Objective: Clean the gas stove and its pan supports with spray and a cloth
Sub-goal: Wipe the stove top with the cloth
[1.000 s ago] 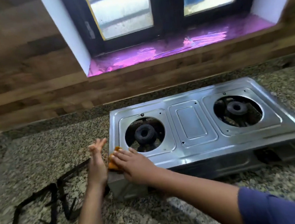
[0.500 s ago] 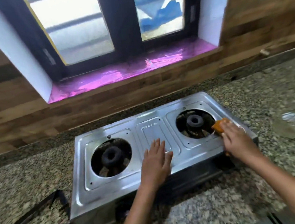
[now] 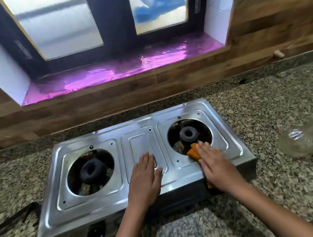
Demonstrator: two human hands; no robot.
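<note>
Right hand [image 3: 218, 166] flat on the cloth [image 3: 193, 152], left hand [image 3: 143, 176] spread open bracing the stove [image 3: 110, 201]; I'd wipe slow circles round that burner rim.

A home kitchen, it seems: a two-burner steel gas stove [image 3: 141, 165] sits on a speckled granite counter [image 3: 267, 109] below a wood-panelled wall [image 3: 276, 17] and frosted window [image 3: 59, 22].
</note>
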